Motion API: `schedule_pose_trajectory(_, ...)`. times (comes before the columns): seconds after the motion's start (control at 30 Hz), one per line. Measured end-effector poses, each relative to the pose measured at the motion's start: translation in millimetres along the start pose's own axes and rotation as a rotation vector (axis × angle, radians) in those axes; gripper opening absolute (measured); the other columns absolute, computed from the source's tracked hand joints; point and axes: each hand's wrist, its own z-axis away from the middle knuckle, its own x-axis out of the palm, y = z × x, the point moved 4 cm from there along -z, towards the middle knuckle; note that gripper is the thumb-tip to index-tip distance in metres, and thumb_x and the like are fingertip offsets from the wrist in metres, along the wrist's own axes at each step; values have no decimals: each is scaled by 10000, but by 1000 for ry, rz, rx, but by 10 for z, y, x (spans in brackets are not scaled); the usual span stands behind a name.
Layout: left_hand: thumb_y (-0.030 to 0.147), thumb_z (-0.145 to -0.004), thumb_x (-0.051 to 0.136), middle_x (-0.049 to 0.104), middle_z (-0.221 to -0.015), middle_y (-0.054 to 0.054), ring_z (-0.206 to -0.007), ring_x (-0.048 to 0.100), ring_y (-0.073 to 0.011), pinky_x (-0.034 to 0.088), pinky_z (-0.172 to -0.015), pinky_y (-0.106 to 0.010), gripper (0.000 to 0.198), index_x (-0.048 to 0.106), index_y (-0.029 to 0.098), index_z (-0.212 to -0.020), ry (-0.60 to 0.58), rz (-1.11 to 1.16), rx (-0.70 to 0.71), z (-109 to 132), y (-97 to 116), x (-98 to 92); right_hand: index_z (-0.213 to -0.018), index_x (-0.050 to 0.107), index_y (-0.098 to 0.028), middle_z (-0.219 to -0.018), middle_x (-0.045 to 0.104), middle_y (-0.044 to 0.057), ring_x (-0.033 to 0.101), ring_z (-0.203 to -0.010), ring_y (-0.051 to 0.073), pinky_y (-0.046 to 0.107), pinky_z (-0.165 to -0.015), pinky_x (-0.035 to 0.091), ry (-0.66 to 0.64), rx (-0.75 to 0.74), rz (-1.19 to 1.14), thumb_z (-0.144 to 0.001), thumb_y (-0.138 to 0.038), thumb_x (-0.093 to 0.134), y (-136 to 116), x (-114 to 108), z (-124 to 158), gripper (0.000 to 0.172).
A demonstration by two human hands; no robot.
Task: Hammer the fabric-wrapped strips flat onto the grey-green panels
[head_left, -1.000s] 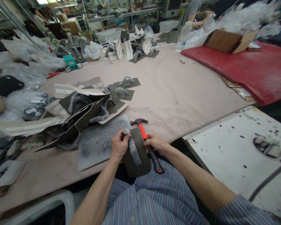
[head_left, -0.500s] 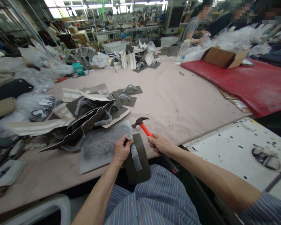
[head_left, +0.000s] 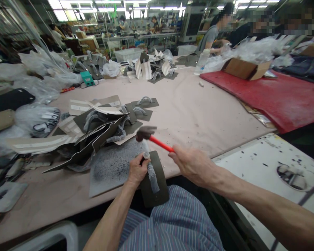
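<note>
My right hand (head_left: 189,164) is wrapped round the orange handle of a claw hammer (head_left: 161,143), whose dark head is raised above the table's near edge. My left hand (head_left: 138,170) pinches the upper end of a plastic-wrapped strap handle (head_left: 152,176). That strap lies along a dark olive panel (head_left: 159,164) with rounded corners, which hangs partly over the table edge above my lap. Beneath and left of my left hand lies a worn grey board (head_left: 107,174) with a speckled, pitted surface. Exactly what the left fingertips press on is hidden.
Left of the board, olive panels (head_left: 104,129) with wrapped handles are heaped on the pinkish table (head_left: 178,104). A red sheet (head_left: 251,94) carries a cardboard box (head_left: 240,68). At right is a white surface (head_left: 253,167) with a round recess. A co-worker (head_left: 211,36) sits beyond.
The hammer has been lifted, its head moving up and left above the panel's top end. My right hand has come higher and nearer the camera. The left hand and panel have hardly moved.
</note>
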Motion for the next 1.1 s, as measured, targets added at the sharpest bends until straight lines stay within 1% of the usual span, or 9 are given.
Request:
schedule_pose_trajectory(0.1,251,-815,619,731,-834,-11,-768,666,-173,489,-741,-253,125,706,202,-890,-15,14,-3,1,36,0,-863,437,-196,-589,479,-16,386,-456,114,254,-484,251,386,83,-116,-1052,-418,228,-8,-252,23,359)
schedule_pose_trajectory(0.13,251,-814,618,730,-827,-10,-760,664,-172,490,-736,-252,122,705,202,-883,-17,13,-4,1,43,-2,-867,437,-195,-595,487,-9,407,-463,119,256,-488,261,417,98,-125,-1051,-418,211,-1,-229,53,367)
schedule_pose_trajectory(0.17,249,-813,616,727,-816,-9,-746,660,-169,489,-727,-250,118,705,202,-876,-19,10,-6,1,47,-3,-861,442,-193,-591,494,-2,418,-462,125,261,-485,254,364,100,-104,-1048,-408,208,10,-149,80,368)
schedule_pose_trajectory(0.33,231,-809,613,716,-794,1,-727,649,-166,482,-723,-255,145,706,211,-919,-24,-2,-9,1,19,7,-889,515,-177,-611,578,32,463,-471,150,298,-492,163,-283,103,115,-1035,-331,325,158,394,213,285)
schedule_pose_trajectory(0.7,273,-824,620,733,-885,-21,-830,678,-186,499,-793,-277,159,703,202,-940,-42,18,0,-4,9,7,-999,567,-118,-853,626,94,581,-751,188,284,-660,375,-311,447,-88,-1047,-323,319,872,1149,128,324)
schedule_pose_trajectory(0.8,279,-820,633,741,-898,-25,-841,687,-191,505,-811,-281,175,707,204,-960,-30,4,-6,-4,-3,9,-1207,518,-100,-1110,583,164,572,-931,242,350,-789,427,-139,373,-48,-1001,-275,425,682,1134,73,286)
schedule_pose_trajectory(0.9,288,-816,643,741,-891,-23,-818,682,-185,507,-794,-272,191,708,199,-973,-14,3,-3,0,16,6,-1312,453,-156,-1169,558,122,548,-1031,232,364,-900,440,8,150,-179,-978,-250,461,219,1088,69,348)
schedule_pose_trajectory(1.0,306,-814,657,738,-871,-17,-798,671,-172,506,-772,-254,198,712,193,-966,-1,38,-36,-3,23,7,-1229,490,-163,-1075,582,88,581,-948,222,347,-847,473,-104,55,-298,-957,-338,514,-199,1252,115,324)
schedule_pose_trajectory(1.1,329,-790,693,728,-835,-9,-775,656,-160,499,-747,-237,199,712,182,-922,35,96,-111,-33,-18,5,-1153,512,-132,-1047,583,116,604,-889,244,357,-774,487,-212,112,-231,-941,-330,516,-395,1487,159,290)
